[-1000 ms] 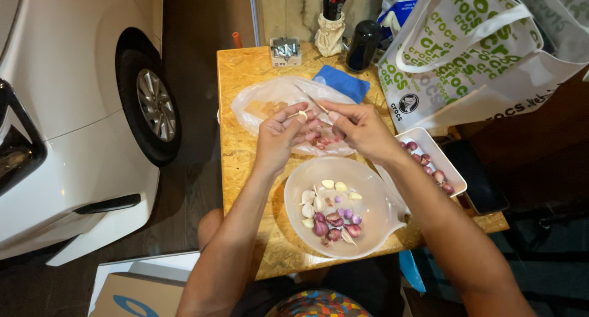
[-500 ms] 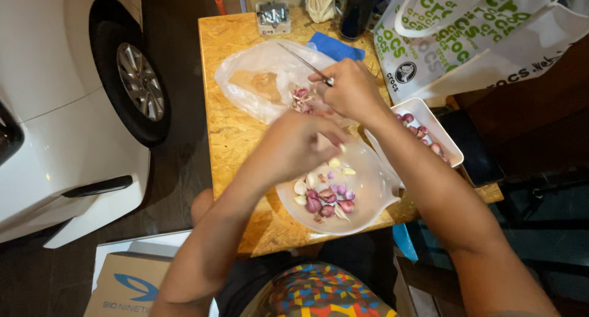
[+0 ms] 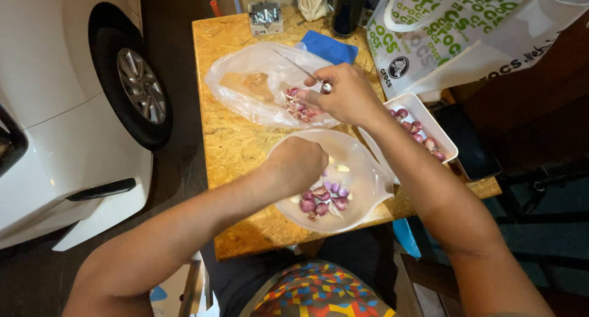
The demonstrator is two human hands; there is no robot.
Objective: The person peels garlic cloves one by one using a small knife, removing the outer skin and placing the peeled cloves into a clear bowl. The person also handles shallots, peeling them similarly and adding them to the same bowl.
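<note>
My left hand (image 3: 300,163) hangs fingers-down inside a white plastic bowl (image 3: 374,170) that holds peeled shallots (image 3: 323,201) and pale garlic cloves. The fingertips are hidden, so I cannot see whether they hold anything. My right hand (image 3: 346,96) grips a small knife (image 3: 293,62), whose thin blade points up and left. It hovers over a clear plastic bag (image 3: 245,84) lying flat with purple peelings (image 3: 299,108) on it. To the right of the bowl, a white rectangular tray (image 3: 432,111) carries unpeeled shallots (image 3: 420,133).
The wooden board table (image 3: 236,148) is narrow. A white car and its wheel (image 3: 141,87) stand close on the left. A printed tote bag (image 3: 454,34), blue cloth (image 3: 328,47), dark bottle (image 3: 348,7) and small box (image 3: 265,16) crowd the far edge. A dark flat object (image 3: 469,142) lies at right.
My left hand left the plastic bag and came down into the bowl. My right hand stayed above the bag with the knife. The view tilted closer.
</note>
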